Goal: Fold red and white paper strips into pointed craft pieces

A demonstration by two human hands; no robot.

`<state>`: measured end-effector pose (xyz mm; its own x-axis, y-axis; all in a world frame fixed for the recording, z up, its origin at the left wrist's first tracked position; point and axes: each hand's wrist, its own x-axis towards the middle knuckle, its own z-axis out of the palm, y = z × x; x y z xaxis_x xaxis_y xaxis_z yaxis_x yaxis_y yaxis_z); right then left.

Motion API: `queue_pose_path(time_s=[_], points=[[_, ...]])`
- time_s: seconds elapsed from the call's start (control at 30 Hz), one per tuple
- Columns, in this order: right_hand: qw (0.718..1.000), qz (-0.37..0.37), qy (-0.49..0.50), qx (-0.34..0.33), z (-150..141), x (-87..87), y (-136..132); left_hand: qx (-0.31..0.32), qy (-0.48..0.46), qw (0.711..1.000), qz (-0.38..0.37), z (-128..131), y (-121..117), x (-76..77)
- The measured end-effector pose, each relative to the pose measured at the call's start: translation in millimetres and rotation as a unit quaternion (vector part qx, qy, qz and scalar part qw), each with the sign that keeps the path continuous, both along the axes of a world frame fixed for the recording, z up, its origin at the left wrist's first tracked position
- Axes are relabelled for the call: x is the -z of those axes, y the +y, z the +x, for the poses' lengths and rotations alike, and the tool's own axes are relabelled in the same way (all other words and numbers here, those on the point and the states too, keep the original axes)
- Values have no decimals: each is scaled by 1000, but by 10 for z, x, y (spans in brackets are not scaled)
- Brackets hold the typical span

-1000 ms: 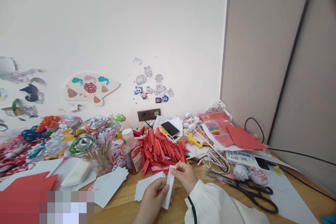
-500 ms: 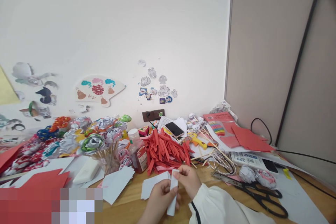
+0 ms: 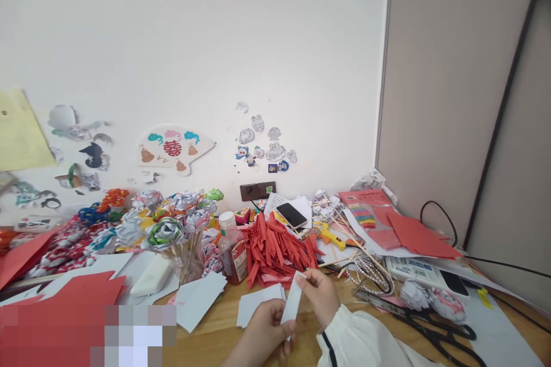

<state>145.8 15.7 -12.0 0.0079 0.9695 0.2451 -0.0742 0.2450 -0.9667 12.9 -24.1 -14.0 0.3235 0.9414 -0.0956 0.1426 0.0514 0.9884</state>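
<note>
A narrow folded strip of white paper (image 3: pixel 293 300) slants between my two hands above the wooden table. My left hand (image 3: pixel 270 324) pinches its lower part between thumb and fingers. At the strip's top end, my right hand (image 3: pixel 319 292) grips the corner. Just behind the left hand lies a small stack of white paper pieces (image 3: pixel 258 303). A heap of folded red paper strips (image 3: pixel 275 249) rises beyond both hands.
Black-handled scissors (image 3: pixel 430 321) lie at the right, near crumpled paper balls (image 3: pixel 414 295). A bottle (image 3: pixel 233 249) stands left of the red heap. Farther back are a phone (image 3: pixel 291 215) and a yellow glue gun (image 3: pixel 331 235). Paper flowers (image 3: pixel 166 232) crowd the left.
The whole scene has shifted a little to the right as the head turned left. The paper strip tilts more, its top leaning right, and my right hand has moved slightly away from the left.
</note>
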Motion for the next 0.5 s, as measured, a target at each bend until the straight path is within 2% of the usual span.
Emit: queue_pose_path(time_s=[0.1,0.3,0.4,0.5], points=[[1000,-13,26,-11,7,34,48,-14,16,1000,16,13,10,-7],[985,-44,19,-165,-98,223,76,-49,-1,998,27,-25,75,6],[986,-42,4,-158,-125,249,53,-32,-4,999,17,-56,89,5],[993,-36,-13,-113,-64,210,93,-22,10,1000,4,-69,72,-3]])
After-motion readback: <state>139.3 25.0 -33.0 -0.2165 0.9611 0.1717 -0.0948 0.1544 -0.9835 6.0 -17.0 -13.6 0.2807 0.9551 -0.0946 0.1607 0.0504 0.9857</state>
